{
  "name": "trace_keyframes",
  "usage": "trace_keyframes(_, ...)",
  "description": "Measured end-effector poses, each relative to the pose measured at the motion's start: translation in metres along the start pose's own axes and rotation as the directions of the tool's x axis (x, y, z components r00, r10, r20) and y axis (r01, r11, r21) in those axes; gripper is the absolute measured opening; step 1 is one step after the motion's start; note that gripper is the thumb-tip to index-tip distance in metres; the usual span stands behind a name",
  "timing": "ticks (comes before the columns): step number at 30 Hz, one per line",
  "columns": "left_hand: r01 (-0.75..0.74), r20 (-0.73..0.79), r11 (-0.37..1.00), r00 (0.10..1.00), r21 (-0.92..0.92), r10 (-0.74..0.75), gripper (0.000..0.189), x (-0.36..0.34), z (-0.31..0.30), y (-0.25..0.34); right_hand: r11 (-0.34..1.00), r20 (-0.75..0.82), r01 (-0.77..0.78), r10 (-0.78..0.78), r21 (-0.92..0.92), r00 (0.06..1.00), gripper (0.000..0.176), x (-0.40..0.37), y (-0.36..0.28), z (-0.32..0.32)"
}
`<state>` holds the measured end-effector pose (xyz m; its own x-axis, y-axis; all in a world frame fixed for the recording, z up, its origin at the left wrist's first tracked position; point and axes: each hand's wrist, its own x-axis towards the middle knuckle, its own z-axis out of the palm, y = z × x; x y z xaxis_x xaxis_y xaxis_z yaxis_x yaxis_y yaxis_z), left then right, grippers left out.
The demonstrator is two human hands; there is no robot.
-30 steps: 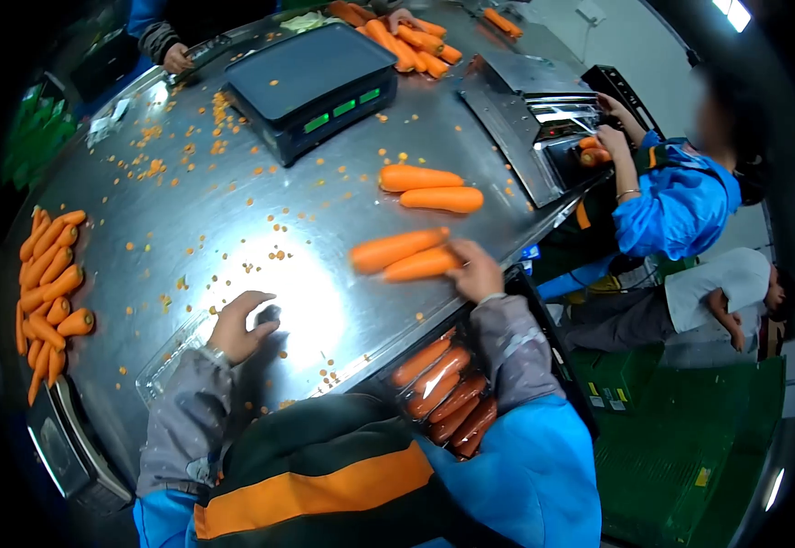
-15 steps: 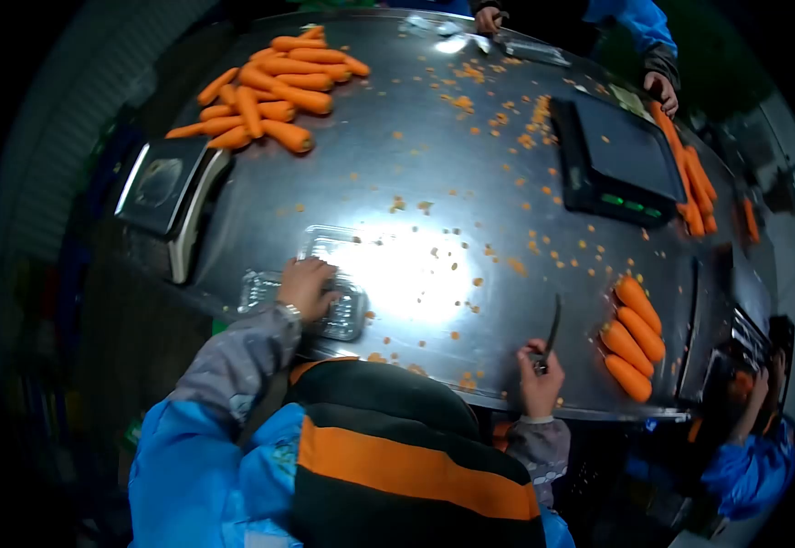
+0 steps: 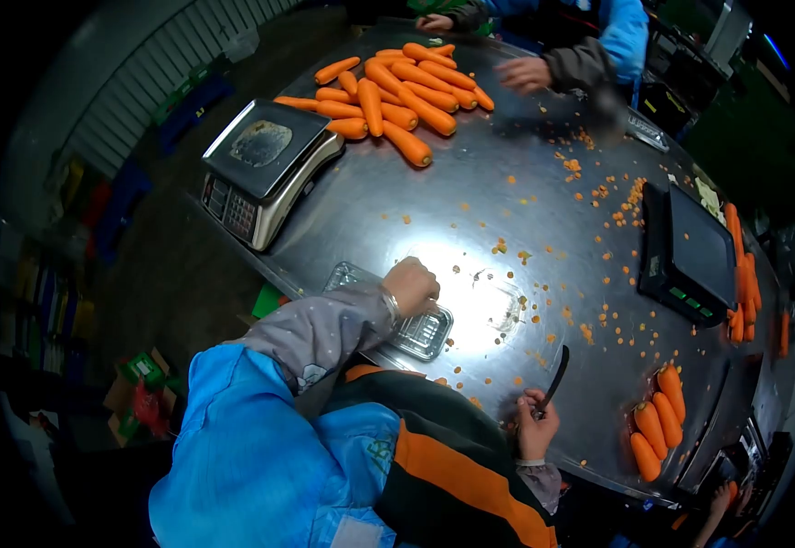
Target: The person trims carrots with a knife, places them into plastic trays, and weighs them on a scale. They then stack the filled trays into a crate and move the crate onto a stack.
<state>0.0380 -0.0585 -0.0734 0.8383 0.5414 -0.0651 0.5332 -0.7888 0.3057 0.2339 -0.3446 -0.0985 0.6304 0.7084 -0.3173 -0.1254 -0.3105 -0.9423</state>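
Note:
My left hand (image 3: 411, 286) is above clear plastic trays, its fingers curled down; what they hold, if anything, is hidden. One clear tray (image 3: 425, 334) lies just below this hand, and another clear tray (image 3: 350, 274) shows partly behind my forearm. In the glare to the right, a faint clear plastic outline (image 3: 507, 309) is visible. My right hand (image 3: 536, 426) is closed around the handle of a knife (image 3: 559, 373) at the table's near edge, its dark blade pointing up and away. Several carrots (image 3: 659, 422) lie to the right of the knife.
A large carrot pile (image 3: 406, 91) lies at the back left, beside a scale (image 3: 265, 155). Another scale (image 3: 689, 251) stands right, with carrots (image 3: 744, 274) behind it. Orange bits (image 3: 603, 315) litter the metal table (image 3: 370, 205). Across it, a person's hand (image 3: 525, 73) reaches over.
The view has turned, shifting everything in the picture. My left hand's fingers are more curled above the trays. The person opposite now has a hand near the carrot pile. My right hand keeps the knife.

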Motion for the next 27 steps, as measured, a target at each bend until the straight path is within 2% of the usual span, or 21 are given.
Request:
trace_keyframes(2,0.021,-0.099,0.990,0.994,-0.139,-0.035,0.014,-0.003,-0.005,-0.005,0.993,0.060,-0.080,0.075,0.089,0.995,0.025,-0.002,-0.011,0.007)
trace_keyframes(3,-0.100,-0.201,0.992,0.976,-0.080,0.082,0.012,-0.005,-0.017,-0.003,0.984,0.090,-0.120,0.108,0.133,0.990,0.028,-0.002,-0.018,0.012)
trace_keyframes(6,-0.234,-0.242,0.967,0.949,-0.102,0.204,0.011,-0.006,-0.026,0.000,0.891,0.150,-0.167,0.113,0.422,0.982,0.040,0.010,-0.030,0.029)
trace_keyframes(8,-0.379,-0.317,0.920,0.888,-0.097,0.332,0.013,-0.008,-0.019,0.003,0.911,0.105,-0.147,0.115,0.385,0.988,0.043,0.019,-0.042,0.041)
trace_keyframes(12,-0.545,-0.289,0.831,0.818,-0.114,0.497,0.006,-0.011,-0.019,0.021,0.954,0.049,-0.223,0.217,0.198,0.975,0.045,0.030,-0.050,0.061)
trace_keyframes(13,-0.535,-0.274,0.822,0.835,-0.197,0.478,0.015,-0.014,-0.013,0.017,0.955,0.032,-0.230,0.228,0.186,0.973,0.046,0.032,-0.047,0.066)
trace_keyframes(14,-0.477,-0.163,0.861,0.877,-0.178,0.452,0.016,-0.014,-0.011,0.011,0.957,-0.041,-0.221,0.232,0.185,0.972,0.046,0.033,-0.042,0.062)
trace_keyframes(15,-0.498,-0.235,0.839,0.862,-0.221,0.450,0.019,-0.011,-0.004,-0.003,0.973,-0.141,-0.192,0.210,0.131,0.967,0.044,0.035,-0.031,0.060)
trace_keyframes(16,-0.403,-0.139,0.890,0.914,-0.213,0.381,0.025,-0.008,-0.018,-0.007,0.958,-0.182,-0.231,0.261,0.169,0.948,0.041,0.031,-0.037,0.057)
trace_keyframes(17,-0.362,-0.113,0.896,0.932,-0.259,0.344,0.036,-0.005,-0.033,-0.014,0.949,-0.177,-0.223,0.264,0.221,0.948,0.041,0.025,-0.040,0.048)
trace_keyframes(19,-0.323,-0.220,0.924,0.935,-0.204,0.278,0.045,-0.001,-0.008,-0.049,0.955,-0.326,-0.157,0.236,0.251,0.915,0.036,0.018,-0.026,0.033)
trace_keyframes(20,-0.295,-0.140,0.915,0.954,-0.276,0.266,0.049,0.005,-0.012,-0.060,0.929,-0.375,-0.125,0.261,0.348,0.889,0.035,0.012,-0.020,0.028)
trace_keyframes(22,-0.201,-0.098,0.903,0.979,-0.380,0.176,0.047,0.004,-0.002,-0.081,0.894,-0.429,-0.092,0.298,0.438,0.853,0.036,-0.006,-0.013,0.019)
trace_keyframes(24,-0.202,-0.103,0.886,0.979,-0.417,0.175,0.043,0.004,0.030,-0.111,0.881,-0.490,-0.050,0.308,0.470,0.816,0.034,-0.016,0.014,0.019)
trace_keyframes(27,-0.184,-0.086,0.882,0.983,-0.434,0.163,0.035,0.005,0.033,-0.111,0.874,-0.564,-0.007,0.319,0.485,0.762,0.031,-0.023,0.024,0.025)
